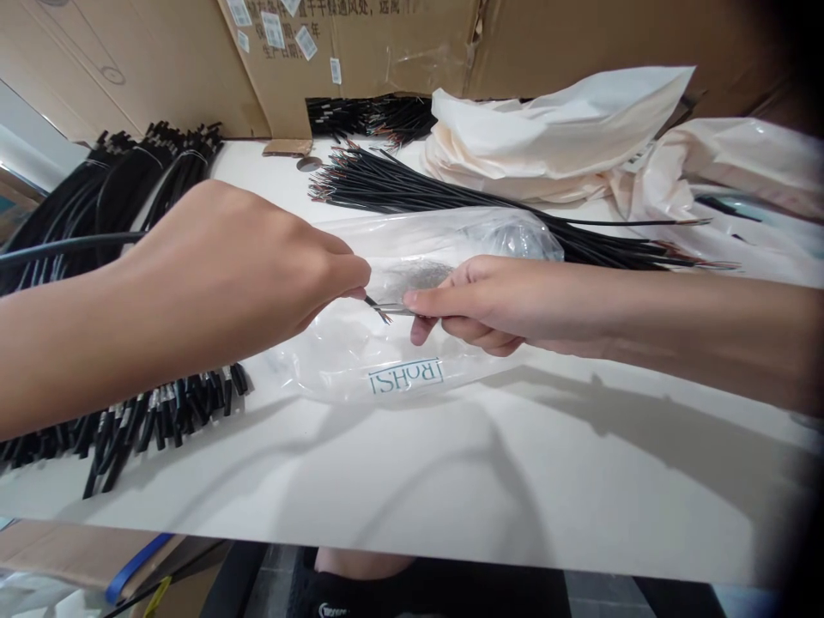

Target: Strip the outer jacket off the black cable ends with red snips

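Observation:
My left hand (257, 257) is closed around a black cable (372, 301), whose stripped end (386, 318) shows several thin coloured wires. A dark length of cable (70, 245) runs out behind this hand toward the left edge; I cannot tell if it is the same one. In my right hand (476, 300) is a slim silver metal tool (396, 309), probably tweezers, mostly hidden by the fingers. Its tip touches or lies just beside the stripped cable end. Beneath both hands lies a clear plastic bag (335, 365) with a small grey mass (421, 276) of fine parts inside.
Bundled black cables (160, 412) lie at the left of the white table (399, 481). Behind the bag is a pile of black cables (412, 184) with stripped ends. White plastic sheeting (547, 129) sits back right, before cardboard boxes (399, 60).

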`<state>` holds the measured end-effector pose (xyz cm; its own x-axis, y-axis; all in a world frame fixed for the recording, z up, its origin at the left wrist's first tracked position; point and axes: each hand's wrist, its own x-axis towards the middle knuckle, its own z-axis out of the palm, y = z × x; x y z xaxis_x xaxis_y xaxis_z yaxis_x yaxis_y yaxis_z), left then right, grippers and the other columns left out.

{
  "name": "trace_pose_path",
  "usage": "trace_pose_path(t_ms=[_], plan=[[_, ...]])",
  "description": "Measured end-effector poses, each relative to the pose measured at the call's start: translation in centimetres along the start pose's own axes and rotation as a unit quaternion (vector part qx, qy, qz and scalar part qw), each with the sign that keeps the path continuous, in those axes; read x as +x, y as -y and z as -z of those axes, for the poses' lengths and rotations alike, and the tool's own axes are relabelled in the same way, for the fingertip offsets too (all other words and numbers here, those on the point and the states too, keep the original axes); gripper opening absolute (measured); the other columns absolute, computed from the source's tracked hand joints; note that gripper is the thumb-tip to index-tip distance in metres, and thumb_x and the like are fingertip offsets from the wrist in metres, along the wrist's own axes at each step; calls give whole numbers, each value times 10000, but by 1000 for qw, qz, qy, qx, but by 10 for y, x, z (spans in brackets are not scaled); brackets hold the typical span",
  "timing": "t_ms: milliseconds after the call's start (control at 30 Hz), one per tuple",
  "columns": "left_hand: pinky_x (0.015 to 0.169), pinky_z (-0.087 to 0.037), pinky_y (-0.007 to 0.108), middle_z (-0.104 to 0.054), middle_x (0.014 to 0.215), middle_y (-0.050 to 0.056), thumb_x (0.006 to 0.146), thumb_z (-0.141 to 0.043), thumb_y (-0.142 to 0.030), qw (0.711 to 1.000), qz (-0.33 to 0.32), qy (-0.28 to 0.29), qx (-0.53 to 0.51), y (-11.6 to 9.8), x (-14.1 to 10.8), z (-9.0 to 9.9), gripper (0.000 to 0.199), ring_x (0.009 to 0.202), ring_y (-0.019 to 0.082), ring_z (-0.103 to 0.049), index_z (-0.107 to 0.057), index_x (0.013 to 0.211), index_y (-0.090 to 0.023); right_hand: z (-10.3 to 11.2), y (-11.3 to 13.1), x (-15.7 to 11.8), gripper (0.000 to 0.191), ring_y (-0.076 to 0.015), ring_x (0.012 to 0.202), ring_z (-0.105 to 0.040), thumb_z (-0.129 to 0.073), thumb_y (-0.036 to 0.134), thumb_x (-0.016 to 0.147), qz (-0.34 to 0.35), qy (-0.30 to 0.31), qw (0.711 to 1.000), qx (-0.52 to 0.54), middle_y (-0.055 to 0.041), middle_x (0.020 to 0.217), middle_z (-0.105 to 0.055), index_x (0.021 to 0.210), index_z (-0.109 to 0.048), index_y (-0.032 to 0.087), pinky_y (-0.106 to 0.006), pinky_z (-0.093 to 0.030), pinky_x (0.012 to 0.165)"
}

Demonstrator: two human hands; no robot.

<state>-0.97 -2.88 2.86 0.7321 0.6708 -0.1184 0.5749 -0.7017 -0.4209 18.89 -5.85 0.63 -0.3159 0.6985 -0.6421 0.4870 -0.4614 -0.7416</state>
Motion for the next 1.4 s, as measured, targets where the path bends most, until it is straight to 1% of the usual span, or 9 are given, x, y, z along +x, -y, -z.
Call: trace_pose_path(t_ms=[233,433,600,733,833,933,1067,1300,1400], plan=[[552,-141,266,-686,684,14,974,-372,-338,989,-2,-149,-16,5,-22,-12,379,504,120,-436,-710,839,-234,3,-7,-7,373,-93,409,-148,-470,453,951,35,-25,998,-54,87,442,-195,706,-591,198,-282,-163,420],[473,-257,232,-592,551,-57,948,-499,-301,954,73,-243,-162,-7,-61,-27,144,422,76,-440,-620,917,-230,-5,-14,-23,406,-99,453,-312,-455,534,920,122,-125,978,-109,53,512,-335,765,-619,196,-256,-205,438],[468,-398,149,-605,625,-75,934,-486,-228,890,130,-214,-382,-22,-69,-38,34,480,50,-541,-504,907,-220,-13,-19,-29,340,-111,514,-404,-447,485,922,210,-206,932,-212,36,573,-468,756,-561,211,-248,-264,472],[457,-379,167,-581,636,-61,955,-430,-207,855,138,-178,-466,-28,-67,-44,83,474,54,-472,-462,879,-210,-13,-23,-21,328,-123,485,-392,-399,465,946,275,-308,848,-333,22,553,-508,817,-556,207,-261,-250,495],[474,-379,180,-576,644,-50,975,-384,-207,839,129,-168,-502,-30,-66,-46,112,468,53,-444,-438,877,-205,-15,-20,-15,287,-128,441,-301,-422,423,928,210,-347,797,-449,-2,536,-496,806,-557,201,-278,-176,466],[490,-382,180,-568,649,-53,989,-359,-205,821,124,-175,-529,-31,-66,-47,119,470,49,-431,-424,890,-213,-19,-13,-13,254,-112,401,-138,-458,383,904,116,-311,784,-525,20,464,-381,758,-561,202,-284,-122,427],[504,-381,180,-559,659,-51,991,-363,-194,805,112,-189,-552,-31,-69,-47,115,488,50,-421,-430,901,-221,-23,-10,-12,173,-102,385,-93,-527,336,868,92,-278,776,-559,38,455,-333,780,-577,196,-287,-105,398],[512,-403,212,-583,704,-11,988,-408,-271,761,97,-209,-606,-31,-78,-61,115,552,83,-508,-492,930,-219,-31,-19,-26,239,-105,396,-99,-519,397,864,186,-305,762,-540,28,439,-337,728,-570,207,-278,-88,413],[501,-406,228,-595,739,4,990,-402,-320,745,103,-200,-628,-32,-81,-66,164,573,100,-530,-522,940,-221,-37,-23,-33,250,-134,362,-234,-501,380,868,283,-343,741,-503,-8,419,-420,715,-603,211,-287,-92,434]])
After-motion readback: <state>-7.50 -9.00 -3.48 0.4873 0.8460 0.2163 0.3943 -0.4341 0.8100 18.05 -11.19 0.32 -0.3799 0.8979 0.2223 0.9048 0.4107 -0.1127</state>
